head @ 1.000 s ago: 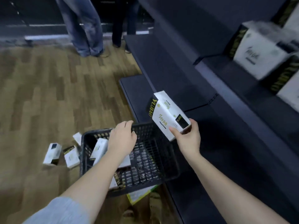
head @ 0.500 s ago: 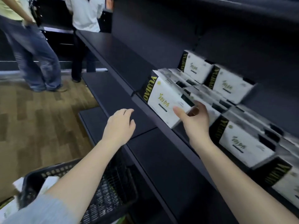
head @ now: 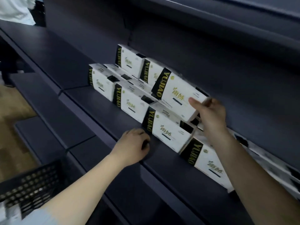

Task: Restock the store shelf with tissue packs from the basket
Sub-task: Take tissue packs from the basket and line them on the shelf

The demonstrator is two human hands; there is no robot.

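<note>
My right hand (head: 211, 117) grips a white tissue pack (head: 175, 93) with a black "YUJIAO" end by its right end, holding it tilted above the packs on the dark shelf (head: 100, 103). Several matching packs stand in rows there, among them a front-row pack (head: 168, 132) just below the held one and a back-row pack (head: 129, 62). My left hand (head: 133, 146) rests on the shelf's front edge with fingers curled, its fingertips close to that front-row pack, holding nothing. The black mesh basket (head: 27, 185) is at the lower left, its contents hidden.
A lower dark shelf (head: 53, 117) juts out to the left above the wooden floor (head: 14, 106). A person in a white top (head: 14, 8) stands at the far upper left. The left stretch of the stocked shelf is bare.
My right hand has carried the pack from above the basket up to the shelf and over the stocked rows. My left hand moved from the basket rim to the shelf edge.
</note>
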